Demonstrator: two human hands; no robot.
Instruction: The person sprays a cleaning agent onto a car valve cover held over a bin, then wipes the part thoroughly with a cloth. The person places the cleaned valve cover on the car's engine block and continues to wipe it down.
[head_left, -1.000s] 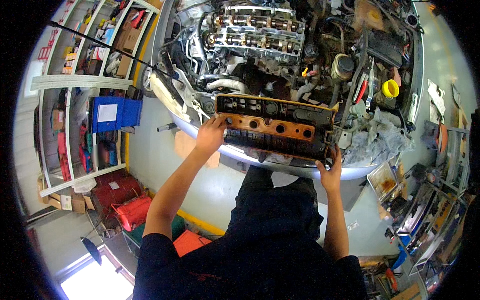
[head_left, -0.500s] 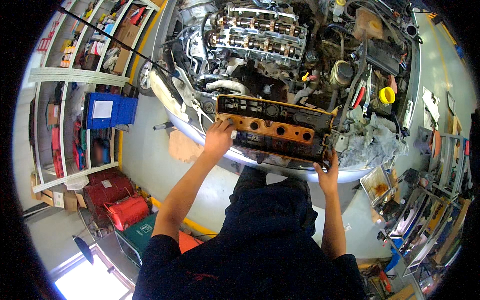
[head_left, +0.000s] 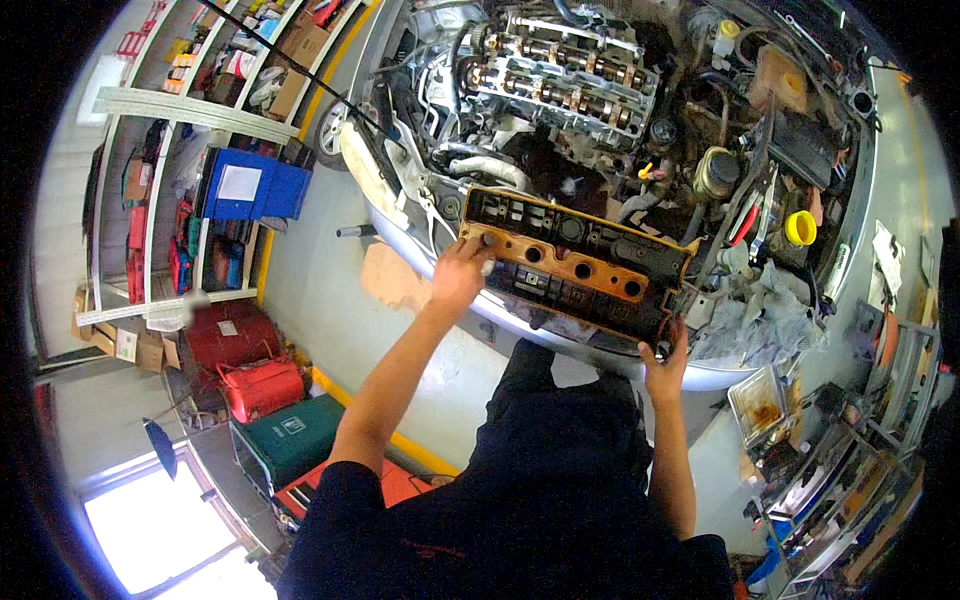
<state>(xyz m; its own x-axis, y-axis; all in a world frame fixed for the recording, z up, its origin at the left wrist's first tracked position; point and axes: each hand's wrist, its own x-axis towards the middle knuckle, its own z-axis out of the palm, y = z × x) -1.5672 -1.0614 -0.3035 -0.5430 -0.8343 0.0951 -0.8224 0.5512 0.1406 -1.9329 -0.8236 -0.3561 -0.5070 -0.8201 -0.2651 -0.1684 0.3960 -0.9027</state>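
Note:
An upturned engine valve cover, dark and oily inside with an orange-brown centre strip and round holes, lies tilted across the front edge of the car. My left hand is closed at its left end, fingers bent over the strip beside the first hole. A small pale bit shows by those fingertips; I cannot tell what it is. At the cover's right end, my right hand holds the corner, thumb on the near side and fingers around the end. Beyond the cover, the engine's cylinder head stands exposed with its camshafts.
Grey rags lie right of the cover, near red-handled pliers and a yellow cap. An oily metal tray is at the lower right. Shelving and a red tank stand on the left.
The whole view has turned slightly, so the car and cover appear further right and more tilted. Both hands keep their places on the cover.

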